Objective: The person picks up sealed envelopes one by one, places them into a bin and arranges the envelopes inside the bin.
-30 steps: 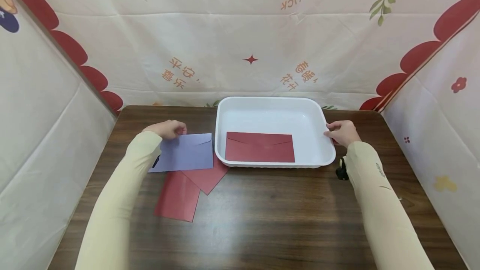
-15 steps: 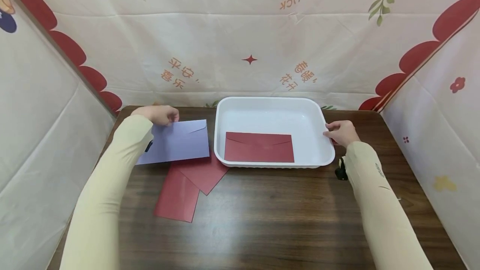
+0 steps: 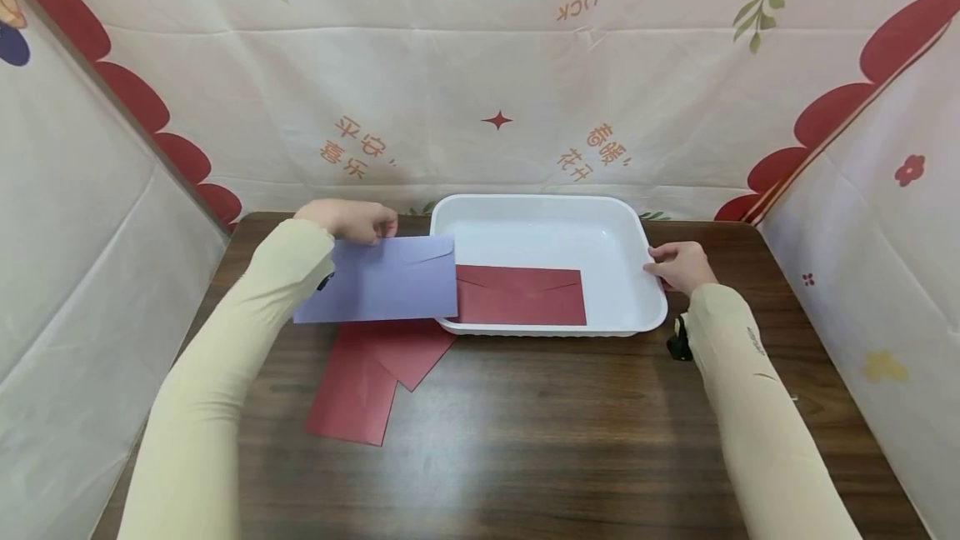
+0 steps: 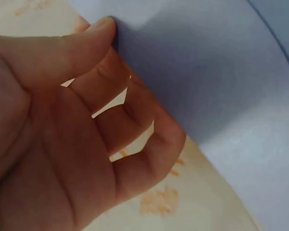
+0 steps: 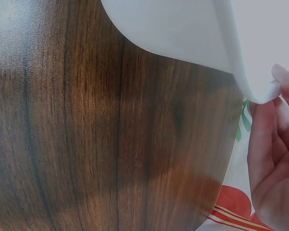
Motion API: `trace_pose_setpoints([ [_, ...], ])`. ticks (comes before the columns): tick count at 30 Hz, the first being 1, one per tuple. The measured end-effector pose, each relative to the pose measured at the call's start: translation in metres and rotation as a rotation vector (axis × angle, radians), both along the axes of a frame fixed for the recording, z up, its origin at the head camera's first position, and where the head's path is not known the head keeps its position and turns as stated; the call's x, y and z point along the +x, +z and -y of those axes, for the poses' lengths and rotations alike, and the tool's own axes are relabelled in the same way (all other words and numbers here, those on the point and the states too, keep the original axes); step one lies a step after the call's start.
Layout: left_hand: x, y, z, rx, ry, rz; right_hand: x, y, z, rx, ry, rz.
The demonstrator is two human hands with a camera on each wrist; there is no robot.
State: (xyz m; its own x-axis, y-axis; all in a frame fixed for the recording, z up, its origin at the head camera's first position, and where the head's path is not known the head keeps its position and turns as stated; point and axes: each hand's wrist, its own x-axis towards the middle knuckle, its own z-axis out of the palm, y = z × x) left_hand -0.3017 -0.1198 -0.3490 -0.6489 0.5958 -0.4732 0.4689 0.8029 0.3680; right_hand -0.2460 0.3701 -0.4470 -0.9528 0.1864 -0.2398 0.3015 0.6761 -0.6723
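Note:
A purple envelope (image 3: 390, 282) hangs by its top edge from my left hand (image 3: 358, 221), pinched between thumb and curled fingers, as the left wrist view also shows. Its right end overlaps the left rim of a white tray (image 3: 525, 227). Inside that tray, along the near side, lies a red envelope (image 3: 521, 297), its left end covered by the purple one. My right hand (image 3: 681, 265) grips the tray's right rim, thumb on the inside and fingers beneath, seen close in the right wrist view. Below the purple envelope, red envelopes (image 3: 354, 398) overlap on the table, partly hidden.
The brown wooden table (image 3: 525, 440) has the tray near its back edge. A printed cloth (image 3: 450, 90) rises behind it, with more cloth at the left and right sides. A black device (image 3: 680, 340) sits at the right wrist.
My left hand has lifted the purple envelope off the red ones, first up and left, then right to the tray's rim. The right hand stays at the tray.

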Motion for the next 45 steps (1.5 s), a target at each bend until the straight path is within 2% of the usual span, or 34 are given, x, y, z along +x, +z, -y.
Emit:
trace_pose_setpoints([
  [9, -0.008, -0.003, -0.039, -0.058, -0.009, -0.019, 0.0, -0.001, -0.002, 0.002, -0.005, 0.006],
  [17, -0.009, -0.007, -0.078, -0.076, -0.051, -0.03, 0.001, -0.002, -0.006, -0.007, -0.007, 0.007],
  [23, -0.008, -0.016, -0.111, -0.096, -0.104, -0.031, 0.0, -0.002, -0.006, 0.004, -0.01, 0.008],
  [31, -0.005, -0.018, -0.15, -0.123, -0.146, -0.043, 0.001, -0.002, -0.006, -0.012, -0.001, 0.003],
  [37, -0.004, -0.013, -0.169, -0.148, -0.174, -0.074, 0.001, -0.002, -0.006, -0.009, 0.0, -0.002],
  [45, -0.002, -0.008, -0.181, -0.199, -0.161, -0.129, 0.0, -0.003, -0.003, -0.02, -0.002, 0.004],
])
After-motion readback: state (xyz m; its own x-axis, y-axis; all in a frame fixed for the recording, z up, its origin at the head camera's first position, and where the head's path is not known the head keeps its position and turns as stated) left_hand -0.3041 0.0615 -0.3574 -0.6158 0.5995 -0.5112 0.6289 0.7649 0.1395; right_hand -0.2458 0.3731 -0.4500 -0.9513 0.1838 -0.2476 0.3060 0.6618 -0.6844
